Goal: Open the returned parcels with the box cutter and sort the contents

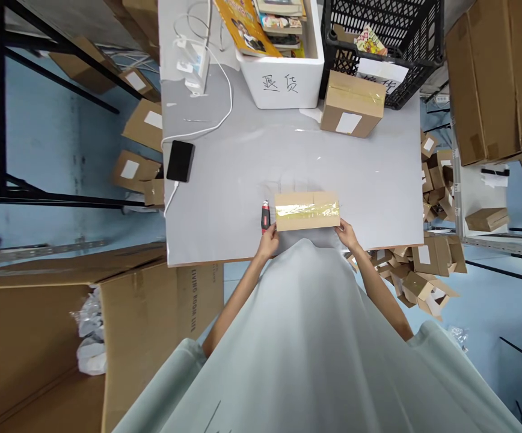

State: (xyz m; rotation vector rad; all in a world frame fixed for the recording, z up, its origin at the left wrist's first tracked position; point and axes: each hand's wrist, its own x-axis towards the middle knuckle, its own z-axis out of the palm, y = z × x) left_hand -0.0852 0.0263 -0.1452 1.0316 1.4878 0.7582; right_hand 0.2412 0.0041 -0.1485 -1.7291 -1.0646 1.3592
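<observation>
A small cardboard box (pixel 307 210) with a strip of shiny clear tape along its top is at the near side of the table. My left hand (pixel 269 240) grips its left end near the lower corner. At the opposite end, the fingers of my right hand (pixel 346 233) hold the lower right corner. Just beside the box, to its left, lies a red and black utility knife (pixel 265 215), close above my left fingers. The undersides of both hands and the far fingers are hidden.
On the grey table (pixel 243 156) stand a white bin (pixel 283 84) of books, a black crate (pixel 382 30) and a taped carton (pixel 353 105). A black phone (pixel 180 161) and a power strip (pixel 193 66) lie left. A big open carton (pixel 153 337) is at lower left.
</observation>
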